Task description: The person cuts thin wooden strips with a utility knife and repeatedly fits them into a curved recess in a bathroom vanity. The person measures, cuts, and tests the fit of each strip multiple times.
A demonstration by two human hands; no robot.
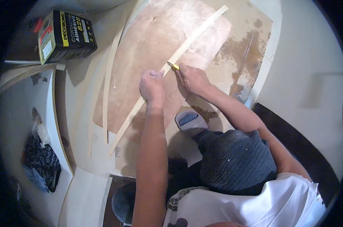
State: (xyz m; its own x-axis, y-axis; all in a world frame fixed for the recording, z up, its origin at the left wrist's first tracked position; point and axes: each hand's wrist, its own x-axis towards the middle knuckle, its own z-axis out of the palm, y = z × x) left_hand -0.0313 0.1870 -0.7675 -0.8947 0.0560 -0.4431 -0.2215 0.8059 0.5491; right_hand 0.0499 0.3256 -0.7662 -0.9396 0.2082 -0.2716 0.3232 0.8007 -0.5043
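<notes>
A long, pale wooden strip [196, 34] runs slantwise across a reddish-brown plywood sheet [141, 49] on the floor. My left hand [153, 86] is closed on the strip near its middle, thumb and fingers gripping its edge. In my right hand [194, 78] is a yellow utility knife [174, 66], its tip at the strip just beyond my left hand. Whether the blade has cut into the wood is too small to tell. To the left of my left hand, another thin wooden strip [107, 87] lies lengthwise over the plywood's left side.
A black and yellow adhesive can [78, 36] stands at the far left. Below it is an open white panelled box [23, 109] with dark crumpled cloth [41, 162] inside. Brown stains mark the board [251, 49] at right. My slippered foot [191, 122] rests near the plywood's edge.
</notes>
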